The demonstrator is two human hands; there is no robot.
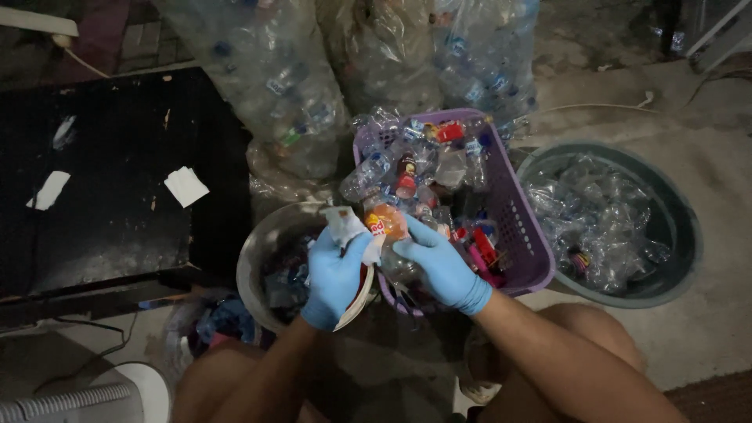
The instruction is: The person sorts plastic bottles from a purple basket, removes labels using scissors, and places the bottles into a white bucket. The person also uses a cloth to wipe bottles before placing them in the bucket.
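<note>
While I am watching through the head camera, the person's two hands in blue gloves are working together on one clear plastic bottle (385,227) with an orange label, held over the gap between the purple basket (523,235) and the metal bowl (266,243). The right hand (440,266) is wrapping its grip around the bottle's body from below, and I judge that it is acting as the steady anchor so the bottle does not twist. The left hand (335,274) is pinching a whitish strip of label (345,225) that is standing away from the bottle's side, its grip closed on that strip, which seems to be why it is sitting higher and closer to the neck. The bottle is lying tilted, touching both gloves, just in front of the basket's near rim. The basket is sitting heaped with crushed clear bottles, some with red and blue caps, so it is looking like the supply within easy reach. The metal bowl is sitting directly under the left hand, holding dark scraps I cannot make out. To the right, a round green tub (681,235) is holding clear bare bottles, well apart from the hands. Large clear sacks (282,78) full of bottles are standing behind the basket, and a dark table (110,196) with white paper scraps is standing on the left.
</note>
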